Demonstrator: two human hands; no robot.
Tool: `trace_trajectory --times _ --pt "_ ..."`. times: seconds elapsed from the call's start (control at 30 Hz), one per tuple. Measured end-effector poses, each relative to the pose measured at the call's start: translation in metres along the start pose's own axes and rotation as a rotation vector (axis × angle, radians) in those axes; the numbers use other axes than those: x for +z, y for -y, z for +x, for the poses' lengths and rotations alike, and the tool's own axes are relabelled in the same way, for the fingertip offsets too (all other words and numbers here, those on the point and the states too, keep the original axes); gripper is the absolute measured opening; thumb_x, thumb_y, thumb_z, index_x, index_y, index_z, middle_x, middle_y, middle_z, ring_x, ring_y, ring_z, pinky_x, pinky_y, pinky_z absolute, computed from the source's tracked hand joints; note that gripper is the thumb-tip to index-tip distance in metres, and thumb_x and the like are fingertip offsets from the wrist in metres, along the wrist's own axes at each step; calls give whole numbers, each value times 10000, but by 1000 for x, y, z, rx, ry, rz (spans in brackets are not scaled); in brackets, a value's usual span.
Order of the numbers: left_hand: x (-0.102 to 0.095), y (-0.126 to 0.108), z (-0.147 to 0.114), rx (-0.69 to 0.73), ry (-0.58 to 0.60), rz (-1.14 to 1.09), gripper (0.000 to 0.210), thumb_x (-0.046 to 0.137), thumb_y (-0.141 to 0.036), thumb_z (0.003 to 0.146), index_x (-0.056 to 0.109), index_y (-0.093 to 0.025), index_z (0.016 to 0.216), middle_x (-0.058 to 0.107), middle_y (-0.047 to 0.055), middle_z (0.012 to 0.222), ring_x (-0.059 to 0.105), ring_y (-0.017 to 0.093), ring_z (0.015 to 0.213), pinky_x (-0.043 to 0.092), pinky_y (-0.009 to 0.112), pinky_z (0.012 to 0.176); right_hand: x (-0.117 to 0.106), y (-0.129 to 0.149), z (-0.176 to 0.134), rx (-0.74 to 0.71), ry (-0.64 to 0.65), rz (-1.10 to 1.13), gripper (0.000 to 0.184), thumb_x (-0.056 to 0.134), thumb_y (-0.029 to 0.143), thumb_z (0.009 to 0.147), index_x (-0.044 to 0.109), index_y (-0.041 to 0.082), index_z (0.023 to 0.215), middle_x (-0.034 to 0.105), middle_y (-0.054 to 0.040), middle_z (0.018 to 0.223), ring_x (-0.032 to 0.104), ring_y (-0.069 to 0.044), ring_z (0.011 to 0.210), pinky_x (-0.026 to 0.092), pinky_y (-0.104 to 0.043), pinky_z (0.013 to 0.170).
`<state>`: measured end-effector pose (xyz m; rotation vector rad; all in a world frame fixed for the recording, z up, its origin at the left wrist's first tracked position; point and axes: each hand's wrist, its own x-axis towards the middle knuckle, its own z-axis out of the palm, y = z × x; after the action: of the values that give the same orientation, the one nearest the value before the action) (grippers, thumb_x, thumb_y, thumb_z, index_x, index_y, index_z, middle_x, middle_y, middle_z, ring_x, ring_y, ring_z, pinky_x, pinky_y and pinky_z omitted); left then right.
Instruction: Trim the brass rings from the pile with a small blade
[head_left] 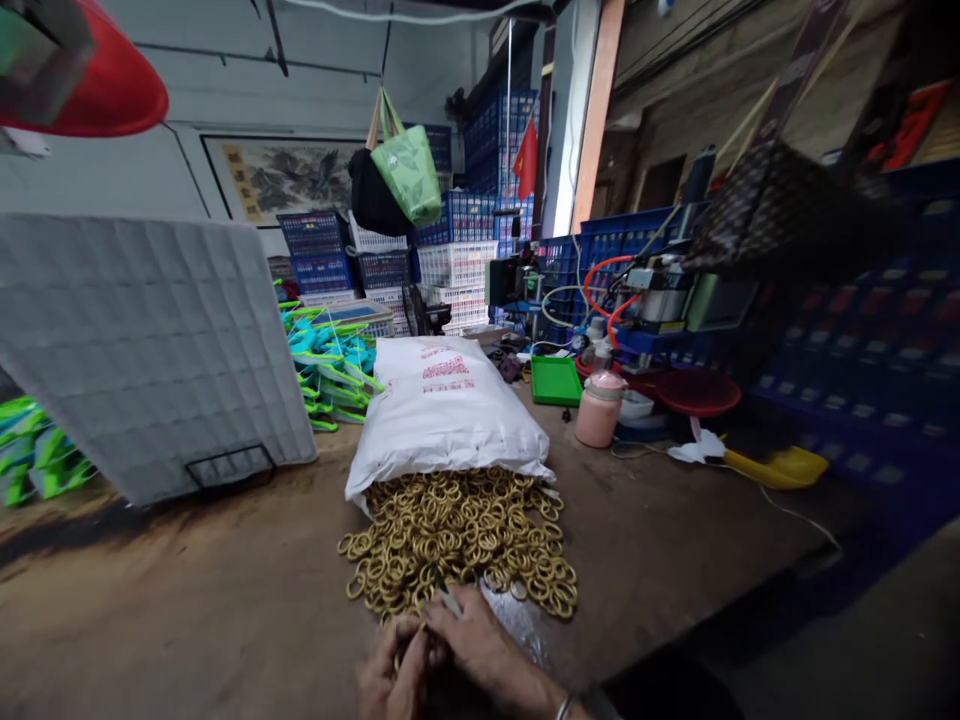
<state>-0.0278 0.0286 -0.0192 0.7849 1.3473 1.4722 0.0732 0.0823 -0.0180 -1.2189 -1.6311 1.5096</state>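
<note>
In the head view, two bare hands are meeting at the near edge: the left hand point(394, 672) is curling its fingers against those of the right hand point(476, 640); I cannot tell what they are pinching. At twelve o'clock from them, oval, metallic-looking gold rings point(457, 535), too many to count, are spilling from one crinkled white sack point(450, 410). One wrinkled clear plastic sheet point(521, 622) is lying at three o'clock; one flat green tray point(555, 381) is sitting at one, beside one rounded pink jar point(598, 412).
</note>
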Motion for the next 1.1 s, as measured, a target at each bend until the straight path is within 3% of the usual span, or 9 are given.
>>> trace_trajectory --times 0.17,0.27,0.53,0.67,0.77,0.87,0.97,1.1 --pt "4 -17 -12 -137 121 23 357 653 -506 601 539 -169 631 436 -70 462 353 44 359 268 159 361 -11 13 -14 -115 -68 -114 172 488 296 725 461 166 615 430 52 585 388 -84 582 322 -188 553" --pt "7 -21 -18 -224 161 67 391 592 -550 636 465 -182 614 417 -84 442 293 28 314 203 151 321 -17 16 -21 -124 -28 -133 213 472 335 754 464 168 621 432 51 583 390 -85 578 322 -193 553" --pt "12 -19 -31 -263 246 -31 323 585 -483 689 472 -181 705 453 -79 505 323 24 344 201 137 335 -24 8 -36 -172 -11 -113 259 435 366 813 485 166 656 444 47 594 403 -86 578 324 -189 538" --pt "14 -17 -33 -234 276 -67 308 580 -463 708 468 -176 695 471 -71 533 338 22 361 217 137 342 -30 5 -39 -182 -65 -112 261 392 351 840 505 171 688 479 38 588 435 -91 567 337 -191 549" --pt "15 -16 -34 -235 255 -65 286 568 -451 723 464 -184 722 481 -69 548 346 28 365 205 137 331 -34 1 -43 -184 -149 -250 217 379 292 834 507 181 699 488 30 585 437 -100 556 324 -203 555" --pt "18 -20 -35 -247 217 -51 303 589 -459 700 454 -188 722 484 -71 545 356 33 374 211 137 336 -36 -4 -50 -256 -102 -444 115 407 155 759 498 191 701 500 20 609 431 -108 574 296 -207 555" --pt "23 -27 -38 -239 204 -31 339 611 -482 663 452 -185 703 457 -81 484 345 36 369 228 144 353 -36 -6 -57 -286 -19 -575 202 385 51 657 495 196 746 505 19 621 433 -112 575 272 -213 550" --pt "26 -32 -41 -187 205 -9 360 618 -504 635 461 -182 677 444 -82 453 311 32 346 219 159 354 -34 -8 -60 -289 3 -718 282 374 51 594 486 197 807 511 16 649 455 -131 611 260 -230 564"
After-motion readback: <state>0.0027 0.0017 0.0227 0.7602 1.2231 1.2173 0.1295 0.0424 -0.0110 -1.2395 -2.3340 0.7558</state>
